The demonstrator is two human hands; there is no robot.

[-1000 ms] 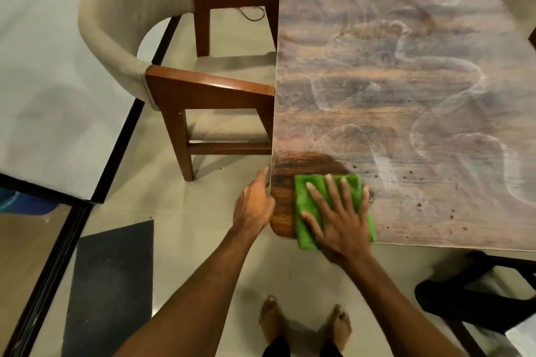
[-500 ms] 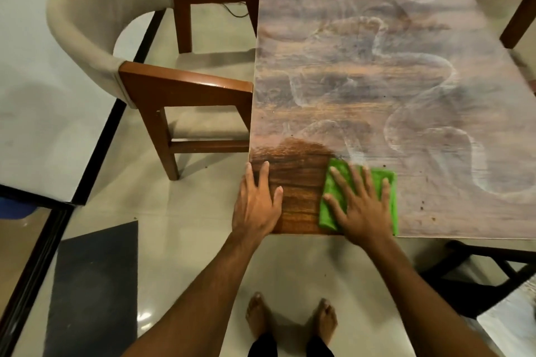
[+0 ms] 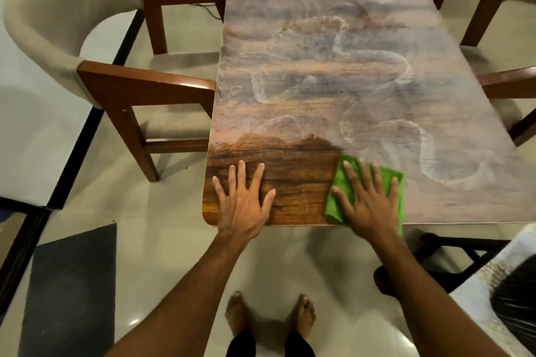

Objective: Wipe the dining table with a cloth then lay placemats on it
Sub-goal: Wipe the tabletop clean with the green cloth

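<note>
A long wooden dining table runs away from me, most of it covered in a pale dusty film with swirl marks. Its near left corner shows a dark, clean strip. A folded green cloth lies flat near the table's front edge at the right end of that strip. My right hand presses down on the cloth with spread fingers. My left hand rests flat on the clean wood near the corner, fingers apart, holding nothing. No placemats are in view.
A wooden chair with a beige curved back stands at the table's left side. Another wooden chair stands at the right side. A dark mat lies on the floor at lower left. My bare feet stand before the table.
My right hand has slid the green cloth to the right along the front edge, widening the clean dark strip. My left hand moved from the table's corner edge onto the wiped surface.
</note>
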